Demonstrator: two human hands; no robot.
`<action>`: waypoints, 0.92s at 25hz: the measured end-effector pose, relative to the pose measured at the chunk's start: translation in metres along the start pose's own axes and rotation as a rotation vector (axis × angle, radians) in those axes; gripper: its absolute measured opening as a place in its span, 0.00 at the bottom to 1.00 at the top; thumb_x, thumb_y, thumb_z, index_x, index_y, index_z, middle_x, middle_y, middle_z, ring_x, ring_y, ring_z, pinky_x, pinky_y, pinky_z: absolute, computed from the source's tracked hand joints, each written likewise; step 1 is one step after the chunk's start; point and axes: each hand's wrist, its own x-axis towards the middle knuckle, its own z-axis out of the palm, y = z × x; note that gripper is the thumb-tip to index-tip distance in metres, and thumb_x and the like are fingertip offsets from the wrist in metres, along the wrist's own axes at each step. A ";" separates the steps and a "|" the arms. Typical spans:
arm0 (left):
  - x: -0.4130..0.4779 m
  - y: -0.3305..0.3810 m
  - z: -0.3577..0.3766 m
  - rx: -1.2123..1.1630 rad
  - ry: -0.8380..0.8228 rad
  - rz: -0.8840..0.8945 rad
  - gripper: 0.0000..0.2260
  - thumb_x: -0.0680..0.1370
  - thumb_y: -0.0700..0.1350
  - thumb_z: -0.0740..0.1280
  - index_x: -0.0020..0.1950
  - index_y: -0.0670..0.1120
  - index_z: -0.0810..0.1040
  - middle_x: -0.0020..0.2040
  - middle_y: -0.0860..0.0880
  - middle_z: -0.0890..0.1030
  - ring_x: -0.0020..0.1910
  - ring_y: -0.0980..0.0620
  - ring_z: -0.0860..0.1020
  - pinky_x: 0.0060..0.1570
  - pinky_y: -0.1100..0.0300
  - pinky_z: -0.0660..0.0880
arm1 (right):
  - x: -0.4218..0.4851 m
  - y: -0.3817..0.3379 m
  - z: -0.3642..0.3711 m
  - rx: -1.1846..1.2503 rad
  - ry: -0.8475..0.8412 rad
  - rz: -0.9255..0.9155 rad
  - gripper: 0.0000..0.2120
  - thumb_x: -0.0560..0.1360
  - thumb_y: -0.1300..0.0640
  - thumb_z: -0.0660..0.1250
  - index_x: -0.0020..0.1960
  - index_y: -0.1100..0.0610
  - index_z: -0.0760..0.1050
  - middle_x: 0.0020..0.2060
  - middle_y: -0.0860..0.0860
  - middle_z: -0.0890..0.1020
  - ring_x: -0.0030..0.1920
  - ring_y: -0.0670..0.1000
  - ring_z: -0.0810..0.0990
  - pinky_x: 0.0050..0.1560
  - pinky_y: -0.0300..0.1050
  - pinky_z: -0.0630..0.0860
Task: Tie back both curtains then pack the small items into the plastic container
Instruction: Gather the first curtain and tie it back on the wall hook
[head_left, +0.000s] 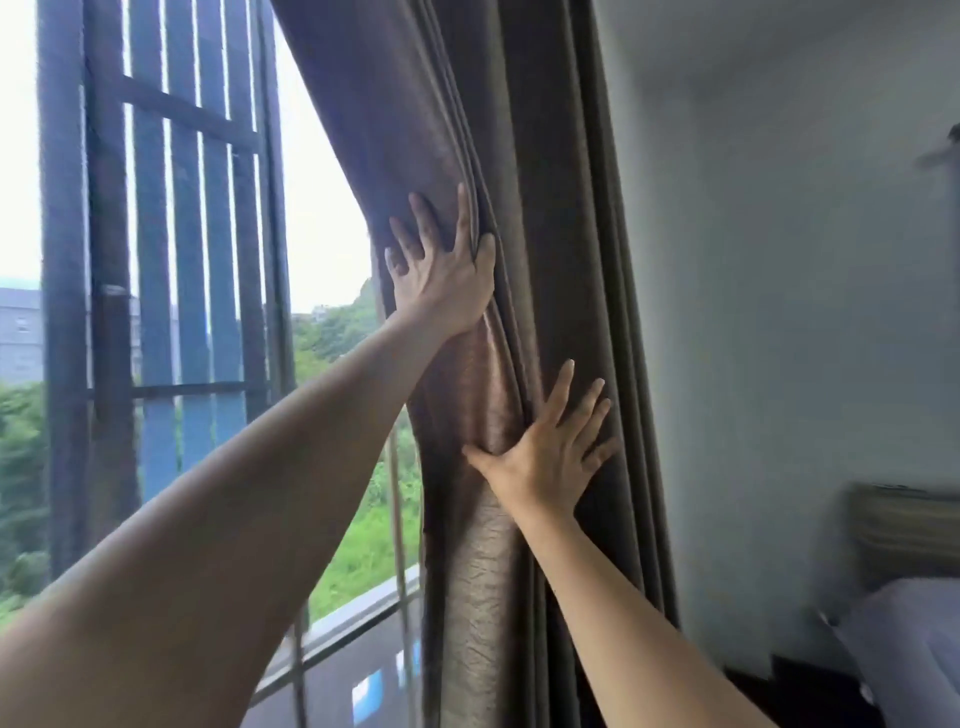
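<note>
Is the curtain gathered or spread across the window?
Gathered: the curtain hangs in tight folds beside the wall, leaving the window bare.

Overexposed daylight from the window (322, 208), dim motion-blurred right edge, wide-angle bending.

1. The curtain (467, 130) runs off the top and bottom edges, so I see neither end of it.
2. The curtain hides the right part of the window (332, 234).
3. Right of the curtain, the bed (904, 623) and headboard (904, 525) are blurred and cut by the edge.
4. Far right of the curtain, high up, a dark shape (940, 153) is too blurred to tell.
5. In front of the curtain, my left forearm (234, 519) and right forearm (623, 613) leave the frame below.
</note>
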 end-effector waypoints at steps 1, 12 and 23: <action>0.008 0.007 0.019 -0.008 0.005 -0.001 0.26 0.80 0.58 0.43 0.75 0.57 0.36 0.76 0.43 0.34 0.75 0.37 0.37 0.73 0.40 0.40 | 0.015 0.015 0.005 -0.014 0.000 0.003 0.67 0.56 0.34 0.75 0.73 0.49 0.28 0.75 0.60 0.39 0.75 0.61 0.38 0.71 0.64 0.37; 0.108 0.107 0.244 -0.157 -0.066 -0.001 0.25 0.81 0.58 0.44 0.74 0.60 0.35 0.77 0.43 0.36 0.75 0.38 0.38 0.72 0.39 0.43 | 0.188 0.196 0.058 -0.099 -0.050 0.046 0.65 0.58 0.33 0.73 0.74 0.50 0.29 0.75 0.60 0.39 0.76 0.61 0.38 0.71 0.65 0.38; 0.180 0.138 0.386 -0.205 -0.111 0.039 0.26 0.81 0.57 0.43 0.76 0.54 0.38 0.77 0.43 0.34 0.75 0.40 0.37 0.72 0.39 0.41 | 0.300 0.309 0.121 0.435 -0.327 0.093 0.65 0.56 0.43 0.79 0.72 0.40 0.32 0.70 0.53 0.67 0.68 0.56 0.69 0.71 0.58 0.62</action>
